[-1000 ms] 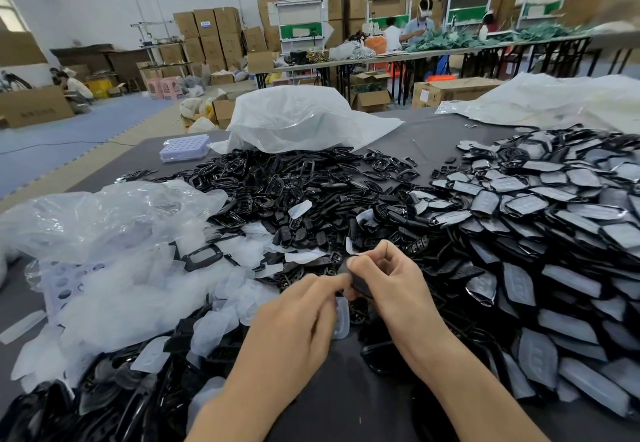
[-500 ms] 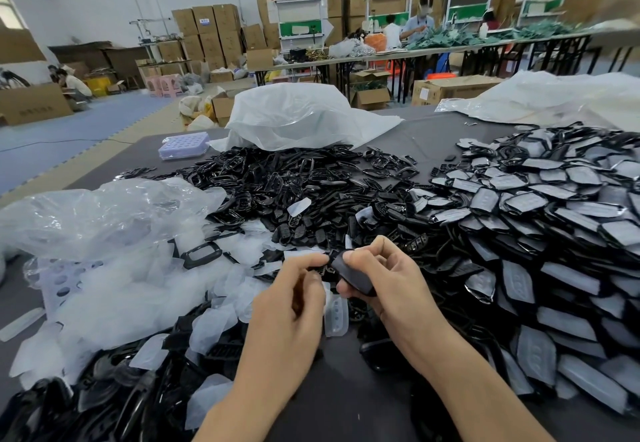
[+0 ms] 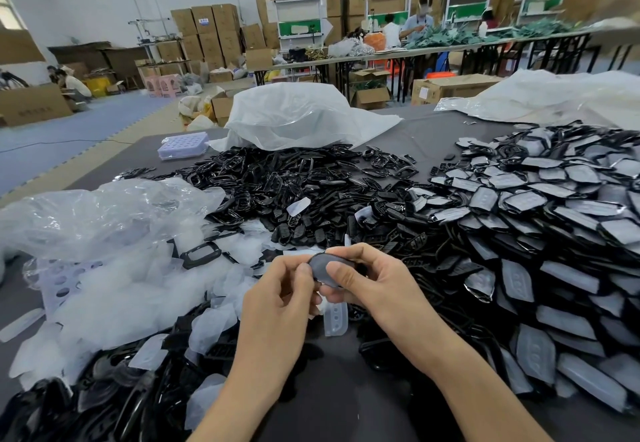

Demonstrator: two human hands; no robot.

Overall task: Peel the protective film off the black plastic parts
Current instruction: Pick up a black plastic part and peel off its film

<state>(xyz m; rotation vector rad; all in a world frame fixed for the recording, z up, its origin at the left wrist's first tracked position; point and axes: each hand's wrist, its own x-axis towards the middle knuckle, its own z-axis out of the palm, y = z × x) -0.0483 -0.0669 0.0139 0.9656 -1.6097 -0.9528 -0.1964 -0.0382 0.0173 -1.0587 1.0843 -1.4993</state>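
A black plastic part [image 3: 322, 268] with a dull film face is held up above the table, low in the middle of the view. My right hand [image 3: 374, 282] grips it, thumb on its face and fingers curled behind. My left hand [image 3: 284, 298] pinches its left edge with thumb and fingertips. A heap of film-covered black parts [image 3: 554, 234] fills the right side. Bare black parts [image 3: 284, 185] are piled in the middle. Peeled clear films [image 3: 131, 289] lie in a heap at the left. One loose film piece [image 3: 335, 318] lies just below my hands.
The dark table [image 3: 433, 137] carries a large white plastic bag [image 3: 298, 119] at the back, crumpled clear plastic [image 3: 97, 213] at the left and a lilac tray [image 3: 183, 145] behind it. More black parts [image 3: 97, 403] lie at the near left. People work at far tables.
Both hands have lifted the black part and turned its filmed face toward the camera. My left hand shifted from its end to its left edge.
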